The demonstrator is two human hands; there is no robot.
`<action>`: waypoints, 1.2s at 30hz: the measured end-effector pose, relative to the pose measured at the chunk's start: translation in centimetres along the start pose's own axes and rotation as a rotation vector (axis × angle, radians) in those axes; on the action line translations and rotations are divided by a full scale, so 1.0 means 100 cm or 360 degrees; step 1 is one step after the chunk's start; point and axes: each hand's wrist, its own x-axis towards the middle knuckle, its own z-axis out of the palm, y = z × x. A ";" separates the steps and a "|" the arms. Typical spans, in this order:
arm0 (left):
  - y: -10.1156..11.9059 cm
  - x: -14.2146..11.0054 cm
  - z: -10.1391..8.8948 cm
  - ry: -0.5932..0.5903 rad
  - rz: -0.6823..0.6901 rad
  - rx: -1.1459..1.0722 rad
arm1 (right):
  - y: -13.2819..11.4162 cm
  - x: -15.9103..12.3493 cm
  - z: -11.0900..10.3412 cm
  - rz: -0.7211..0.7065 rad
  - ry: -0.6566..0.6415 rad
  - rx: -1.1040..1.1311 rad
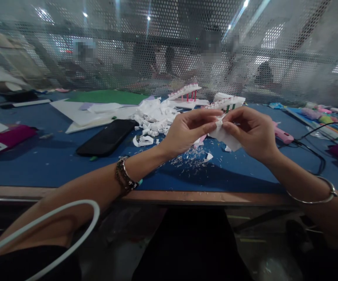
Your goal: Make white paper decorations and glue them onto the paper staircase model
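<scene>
Both my hands meet above the blue table mat [54,164], pinching one white foam scrap [224,136] between them. My left hand [186,130] grips its upper edge with thumb and fingers closed. My right hand [251,132] is closed on the same scrap from the right, and the scrap hangs below its fingers. A pile of torn white foam pieces [154,117] lies just behind my left hand. Fine white crumbs [189,158] are scattered on the mat under my hands. A small white and pink model on red posts [186,93] stands behind the pile.
A black phone [107,137] lies left of the pile. White sheets [81,111] and a green sheet [107,96] lie at the back left. A pink glue gun [283,136] with a black cable [315,154] lies to the right. A magenta box [4,141] sits far left. A perforated screen [169,47] backs the table.
</scene>
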 end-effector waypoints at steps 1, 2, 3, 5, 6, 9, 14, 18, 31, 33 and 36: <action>-0.001 0.000 0.000 0.0001 -0.0011 -0.0017 | 0.000 0.000 0.000 -0.0006 -0.0004 0.0015; -0.001 0.000 0.001 0.0007 -0.0013 -0.0026 | 0.000 -0.001 0.001 -0.0015 -0.0003 0.0020; -0.002 0.000 0.001 0.0018 0.0004 -0.0020 | 0.000 -0.001 0.001 -0.0028 0.0002 0.0013; -0.003 0.000 0.002 0.0064 0.0094 0.0049 | 0.000 -0.002 0.003 -0.0054 0.0029 -0.0023; -0.003 0.000 0.003 0.0098 0.0153 0.0103 | 0.000 -0.002 0.003 -0.0056 0.0044 -0.0050; -0.003 -0.002 0.007 0.0157 0.0234 0.0261 | 0.001 -0.003 0.005 -0.0064 0.0103 -0.0122; 0.001 -0.009 0.009 0.0091 0.0278 0.0381 | 0.001 -0.003 0.005 -0.0062 0.0122 -0.0214; 0.003 -0.007 0.003 -0.0006 0.0462 0.0538 | -0.001 -0.003 0.004 -0.0072 0.0054 -0.0220; -0.005 0.000 0.001 -0.0012 -0.0077 0.0156 | 0.003 0.002 -0.014 -0.0625 -0.0267 -0.0742; -0.005 0.000 0.001 -0.0045 -0.0116 0.0143 | 0.003 0.002 -0.016 -0.0704 -0.0285 -0.0816; -0.004 0.001 0.002 -0.0101 -0.0212 0.0112 | 0.003 0.002 -0.018 -0.0806 -0.0355 -0.0930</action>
